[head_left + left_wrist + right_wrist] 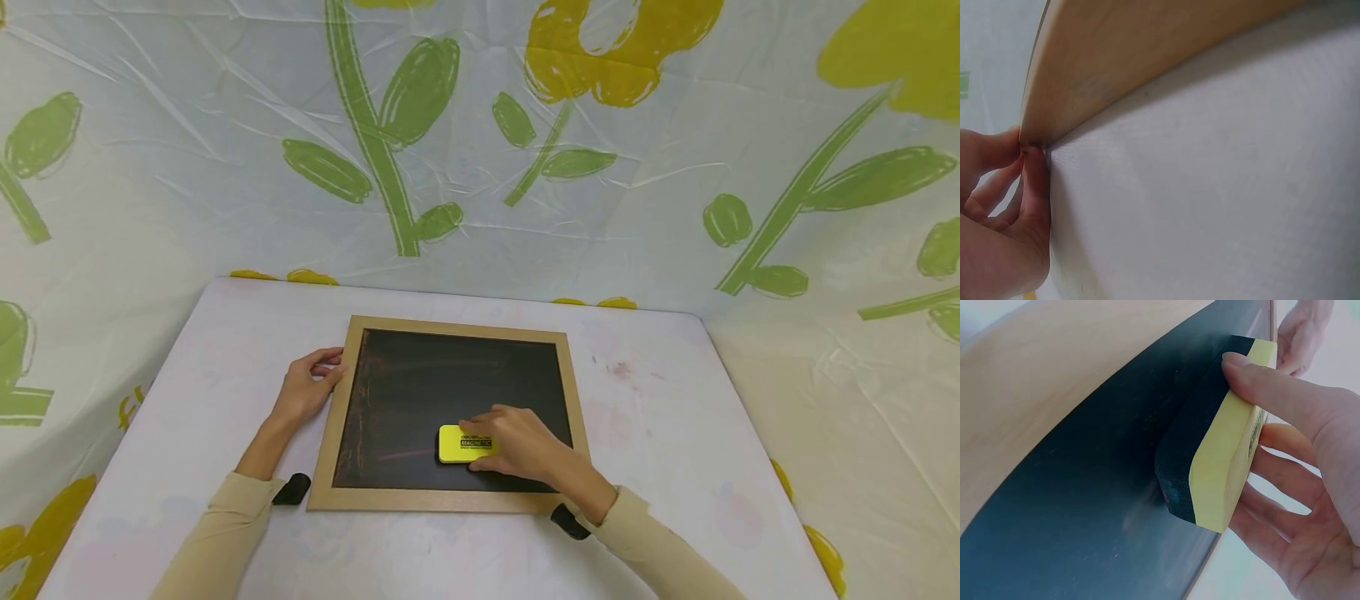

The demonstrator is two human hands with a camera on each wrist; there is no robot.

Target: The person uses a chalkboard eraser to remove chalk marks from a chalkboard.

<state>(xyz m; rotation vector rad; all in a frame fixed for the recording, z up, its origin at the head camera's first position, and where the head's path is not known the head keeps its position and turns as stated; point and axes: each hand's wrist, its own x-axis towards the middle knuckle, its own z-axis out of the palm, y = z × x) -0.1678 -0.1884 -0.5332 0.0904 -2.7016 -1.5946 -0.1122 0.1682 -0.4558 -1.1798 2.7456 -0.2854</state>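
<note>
A small chalkboard [442,383] with a light wooden frame [457,500] lies on the table. My right hand [521,442] grips a yellow and black magnetic eraser [450,445], its dark felt side against the lower middle of the board. In the right wrist view the thumb lies along one long side of the eraser [1216,462], the fingers on the other. At the board's left side, my left hand [302,390] holds the frame's outer edge between thumb and fingertips. Left of the eraser runs a faint pinkish chalk line [405,455]; reddish smudges [363,383] mark the board's left margin.
The white table [652,417] extends around the board on all sides. A hanging sheet [480,233] printed with yellow flowers and green leaves encloses it behind and at the sides. Black straps [292,489] sit at both sleeve cuffs.
</note>
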